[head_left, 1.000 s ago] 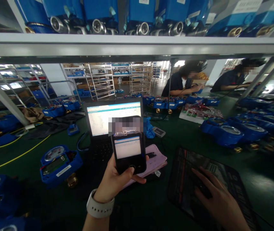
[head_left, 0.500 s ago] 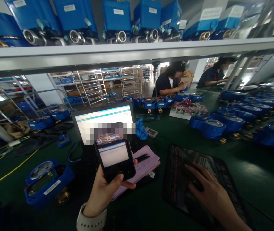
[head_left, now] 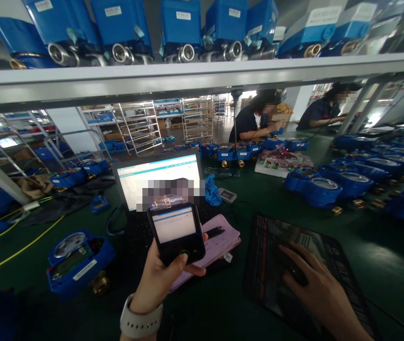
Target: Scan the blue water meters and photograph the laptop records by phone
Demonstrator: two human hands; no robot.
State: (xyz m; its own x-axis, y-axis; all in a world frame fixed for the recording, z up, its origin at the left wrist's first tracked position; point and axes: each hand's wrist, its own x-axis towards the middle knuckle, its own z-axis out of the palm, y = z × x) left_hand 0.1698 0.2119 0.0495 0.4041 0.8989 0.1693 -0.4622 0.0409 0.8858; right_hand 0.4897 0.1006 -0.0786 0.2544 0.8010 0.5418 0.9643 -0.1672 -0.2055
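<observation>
My left hand, with a white watch at its wrist, grips a dark handheld device upright, thumb on its lower front. The device's lit screen shows a page, and it overlaps an open laptop behind it. My right hand is curved over a black mouse on a dark mouse pad. Between the hands, a black pen lies on a pink notebook. A blue meter with a brass fitting sits left of my left hand.
Overhead, a shelf bears several blue meters. More meters stand in rows at right. Blue crumpled material lies beside the laptop. Two people sit across the bench. A yellow cable runs at left.
The whole view has shifted, so things appear slightly further right. My left hand still grips the device, and my right hand stays on the mouse.
</observation>
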